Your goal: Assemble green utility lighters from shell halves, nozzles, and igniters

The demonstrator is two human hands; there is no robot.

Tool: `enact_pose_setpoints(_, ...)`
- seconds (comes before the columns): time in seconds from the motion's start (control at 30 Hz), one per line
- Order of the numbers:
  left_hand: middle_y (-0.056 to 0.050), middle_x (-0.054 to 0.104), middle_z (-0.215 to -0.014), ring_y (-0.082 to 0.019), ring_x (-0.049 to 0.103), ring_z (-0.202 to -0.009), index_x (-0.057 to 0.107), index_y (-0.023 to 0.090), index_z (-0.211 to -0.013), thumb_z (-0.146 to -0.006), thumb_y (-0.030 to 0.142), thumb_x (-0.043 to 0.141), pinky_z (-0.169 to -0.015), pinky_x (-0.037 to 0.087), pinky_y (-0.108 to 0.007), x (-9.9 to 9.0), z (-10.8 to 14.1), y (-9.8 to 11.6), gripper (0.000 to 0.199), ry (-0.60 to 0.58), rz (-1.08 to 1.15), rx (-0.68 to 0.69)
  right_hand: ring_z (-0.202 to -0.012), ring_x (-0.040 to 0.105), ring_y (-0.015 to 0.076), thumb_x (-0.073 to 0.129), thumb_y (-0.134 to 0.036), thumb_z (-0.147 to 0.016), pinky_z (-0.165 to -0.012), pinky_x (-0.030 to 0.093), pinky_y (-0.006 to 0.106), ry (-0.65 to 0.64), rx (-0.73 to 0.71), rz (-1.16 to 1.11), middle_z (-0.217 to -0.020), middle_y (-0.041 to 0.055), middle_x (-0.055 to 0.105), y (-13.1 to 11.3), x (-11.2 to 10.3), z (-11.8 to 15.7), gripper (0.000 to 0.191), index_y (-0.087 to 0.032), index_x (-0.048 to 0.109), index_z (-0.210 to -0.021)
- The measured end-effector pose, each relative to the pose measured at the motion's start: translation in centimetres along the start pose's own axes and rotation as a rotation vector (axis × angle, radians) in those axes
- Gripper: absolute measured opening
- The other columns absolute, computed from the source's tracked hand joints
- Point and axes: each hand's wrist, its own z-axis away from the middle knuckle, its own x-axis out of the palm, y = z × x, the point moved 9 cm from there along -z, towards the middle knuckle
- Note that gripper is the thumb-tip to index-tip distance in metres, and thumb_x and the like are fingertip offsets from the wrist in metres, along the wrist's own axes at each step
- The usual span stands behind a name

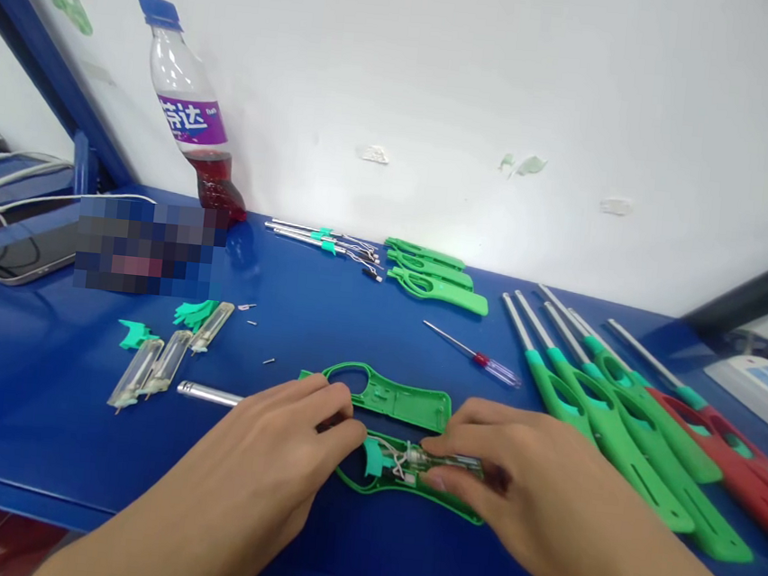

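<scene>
An opened green gas lighter casing lies in front of me, with wires and a teal trigger inside it. My left hand grips its front end, where a metal tube sticks out to the left. The fingers of my right hand are closed around a clear fuel tank at the handle end of the casing. Just behind both hands rests the matching green half shell, inner side up. My fingers hide parts of the casing and the tank.
Finished-looking green lighters and red lighters lie right. A screwdriver sits behind the half shell. Farther back are several green shells and wired metal tubes. Clear tanks, teal triggers and a drink bottle stand left.
</scene>
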Motion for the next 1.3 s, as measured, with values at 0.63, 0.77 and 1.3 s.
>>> enact_pose_setpoints(0.63,-0.006,0.071,-0.095,-0.028,0.069,-0.084,0.065,0.020,-0.091,-0.080,-0.012,0.048,-0.083,0.061,-0.046,-0.5,0.0,0.3,0.039,0.052,-0.072,0.054,-0.073,0.078,0.0239,0.052,-0.038,-0.108,-0.052,0.061,0.040,0.245,-0.061,0.192,-0.110,-0.0022,0.078,-0.6,-2.5,1.4,0.023,-0.039,0.071,-0.121)
enact_pose_setpoints(0.77,-0.005,0.071,-0.096,-0.028,0.068,-0.085,0.067,0.020,-0.094,-0.083,-0.011,0.049,-0.082,0.059,-0.045,-0.3,0.0,0.3,0.037,0.049,-0.072,0.058,-0.098,0.080,0.0276,0.053,-0.033,-0.108,-0.067,0.068,0.042,0.297,-0.089,0.182,-0.115,-0.0005,0.079,-0.6,-2.9,0.5,0.024,-0.035,0.072,-0.121)
enact_pose_setpoints(1.3,-0.001,0.072,-0.111,-0.022,0.066,-0.100,0.069,0.027,-0.107,-0.109,0.017,0.052,-0.083,0.046,-0.036,-3.2,1.3,-4.0,0.020,0.107,-0.078,-0.052,-0.123,0.072,0.0285,0.061,-0.033,-0.105,-0.109,0.058,0.058,0.115,0.026,0.052,-0.136,0.0003,0.071,1.9,-0.2,-1.1,0.034,-0.038,0.064,-0.138)
